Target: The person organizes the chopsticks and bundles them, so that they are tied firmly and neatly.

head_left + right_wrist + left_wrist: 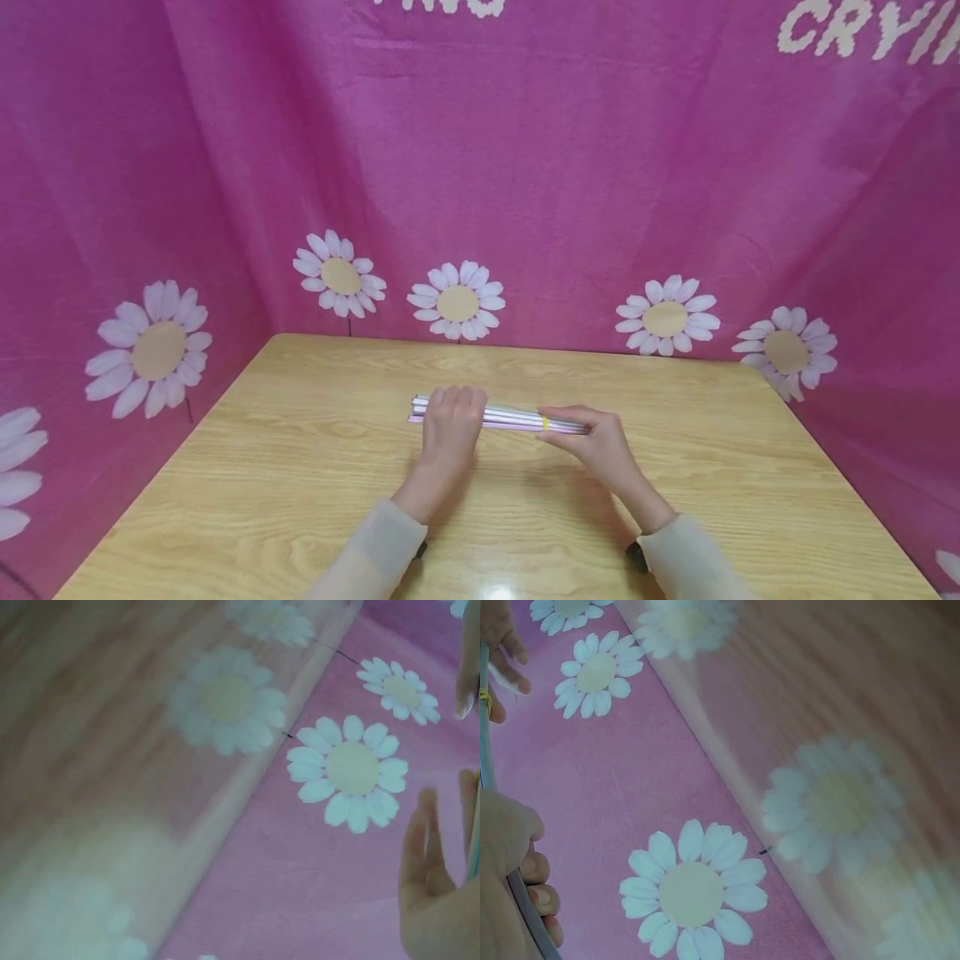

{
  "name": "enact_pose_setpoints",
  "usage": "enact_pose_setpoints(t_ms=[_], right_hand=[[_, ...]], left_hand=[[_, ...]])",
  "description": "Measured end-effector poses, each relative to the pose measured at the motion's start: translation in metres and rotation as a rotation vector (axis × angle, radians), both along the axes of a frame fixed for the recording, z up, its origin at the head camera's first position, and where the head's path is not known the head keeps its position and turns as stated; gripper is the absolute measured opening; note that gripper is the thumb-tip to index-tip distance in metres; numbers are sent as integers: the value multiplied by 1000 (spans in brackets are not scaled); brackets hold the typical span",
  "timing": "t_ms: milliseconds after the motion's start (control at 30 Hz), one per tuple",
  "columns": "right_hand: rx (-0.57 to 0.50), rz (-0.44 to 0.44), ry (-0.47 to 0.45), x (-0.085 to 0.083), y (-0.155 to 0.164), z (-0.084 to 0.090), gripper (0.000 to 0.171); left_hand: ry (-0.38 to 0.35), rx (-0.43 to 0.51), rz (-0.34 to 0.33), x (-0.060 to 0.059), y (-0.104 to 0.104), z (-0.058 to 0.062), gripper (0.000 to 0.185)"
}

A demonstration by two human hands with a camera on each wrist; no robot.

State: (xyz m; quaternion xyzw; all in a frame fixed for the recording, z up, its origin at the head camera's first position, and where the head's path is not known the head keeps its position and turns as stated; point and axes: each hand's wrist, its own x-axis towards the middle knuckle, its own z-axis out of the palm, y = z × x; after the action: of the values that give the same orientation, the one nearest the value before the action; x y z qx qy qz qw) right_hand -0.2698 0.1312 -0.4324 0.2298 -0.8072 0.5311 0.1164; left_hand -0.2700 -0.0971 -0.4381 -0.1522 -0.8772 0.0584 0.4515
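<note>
A slim bundle of pale pink and white sticks (pixel 510 414) lies crosswise in the middle of the wooden table (pixel 300 467). A yellow band (pixel 545 423) circles it near its right end. My left hand (pixel 450 425) covers the bundle's left part, and in the left wrist view its fingers (pixel 536 896) curl round the sticks (pixel 486 757). My right hand (pixel 592 437) holds the right end, thumb and fingers meeting at the band. In the right wrist view only my right palm (pixel 431 900) and the bundle's edge (pixel 474 847) show.
Pink cloth printed with white daisies (pixel 457 302) hangs close behind the table and along both sides. The tabletop is glossy light wood, its front edge near my sleeves (pixel 375 554).
</note>
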Motion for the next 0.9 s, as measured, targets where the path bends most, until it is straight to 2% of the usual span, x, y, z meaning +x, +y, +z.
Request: enact_pose_setpoints(t_ms=[100,233,367,500,567,700,800,900], right_hand=[[66,9,122,0,4,4,41],[73,43,240,-6,22,9,44],[101,64,335,-13,37,9,36],[135,79,444,-16,37,5,31],[165,47,518,-16,32,4,32],[240,-38,638,-13,17,6,35],[263,-66,668,-10,7,9,35],[253,-92,669,-8,-2,11,34]], left_hand=[[1,12,13,0,0,0,32],[-21,27,28,1,1,2,31],[-18,42,49,1,0,4,29],[11,49,55,0,-2,4,24],[12,43,58,0,-1,3,23],[-36,26,57,2,1,4,30],[-66,35,53,4,3,4,34],[-64,52,64,4,4,4,34]])
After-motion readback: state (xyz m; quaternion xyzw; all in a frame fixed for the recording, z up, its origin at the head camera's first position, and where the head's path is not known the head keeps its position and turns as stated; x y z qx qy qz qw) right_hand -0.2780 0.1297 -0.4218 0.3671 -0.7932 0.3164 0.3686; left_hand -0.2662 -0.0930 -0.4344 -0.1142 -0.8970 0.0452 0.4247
